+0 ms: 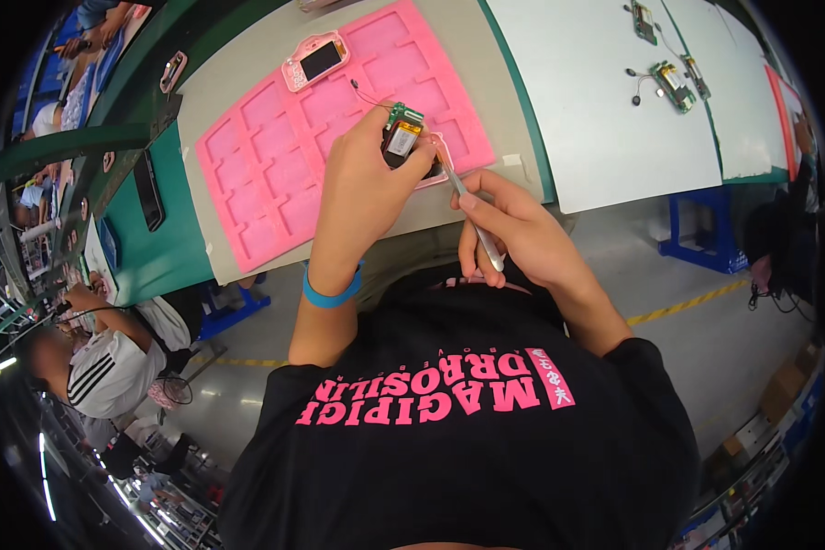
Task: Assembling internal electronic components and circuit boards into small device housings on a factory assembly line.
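A small green circuit board (407,114) with a silver battery pack (402,139) is pinched between the thumb and fingers of my left hand (362,188). Thin wires run from the board to a small dark round part. My right hand (522,225) is closed around metal tweezers (489,247), whose tips reach the pink casing (437,180) beside the board. My left fingers partly cover that casing. Beneath my hands lies a pink tray (275,203) with rectangular recesses. A pink casing with a dark screen (302,71) rests on its far part.
To the right, a white sheet (605,137) carries several wired circuit boards (674,87). A black phone-like slab (148,191) lies on the green mat (170,243) at left. A person in a white top (119,371) sits at lower left. A blue stool (701,234) stands at right.
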The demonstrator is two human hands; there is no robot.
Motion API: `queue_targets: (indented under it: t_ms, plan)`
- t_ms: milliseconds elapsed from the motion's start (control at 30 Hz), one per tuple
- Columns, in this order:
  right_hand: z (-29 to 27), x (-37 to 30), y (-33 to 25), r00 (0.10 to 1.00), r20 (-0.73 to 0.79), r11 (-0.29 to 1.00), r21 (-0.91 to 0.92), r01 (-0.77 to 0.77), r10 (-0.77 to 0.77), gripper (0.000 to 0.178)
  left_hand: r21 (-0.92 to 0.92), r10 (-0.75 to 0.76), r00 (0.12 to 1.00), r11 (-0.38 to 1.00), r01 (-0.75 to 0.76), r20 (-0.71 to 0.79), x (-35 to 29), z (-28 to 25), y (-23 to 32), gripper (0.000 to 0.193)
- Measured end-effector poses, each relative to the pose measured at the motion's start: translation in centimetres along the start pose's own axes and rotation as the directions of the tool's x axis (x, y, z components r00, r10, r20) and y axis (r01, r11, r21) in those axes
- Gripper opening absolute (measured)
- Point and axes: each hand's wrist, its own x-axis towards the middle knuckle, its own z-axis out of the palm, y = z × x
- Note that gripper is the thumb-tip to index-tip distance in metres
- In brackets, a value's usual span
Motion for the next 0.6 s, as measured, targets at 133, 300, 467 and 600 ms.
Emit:
queue_targets:
  t_ms: [133,300,467,600]
  plan:
    - [0.1,0.7,0.5,0.999,-0.003,0.999,0.030,-0.037,0.037,0.015,-0.072,-0.022,1.000,0.997,0.023,0.017,0.0,-0.2,-0.6,0.021]
    - [0.5,1.2,0.8,1.000,0.012,1.000,-0.016,0.001,-0.001,0.013,-0.058,0.005,1.000,0.998,-0.005,0.004,-0.2,-0.2,-0.7,0.023]
    - [0.7,0.8,0.4,0.999,0.039,1.000,0.002,0.022,-0.022,0.011,-0.113,0.054,0.996,0.992,-0.062,-0.070,-1.0,-0.4,-0.6,0.020]
    - [0.9,0.6,0.7,0.997,-0.015,0.992,-0.096,0.079,-0.081,0.007,-0.454,-0.210,0.949,0.839,0.298,0.234,-3.2,-3.2,-0.3,0.019]
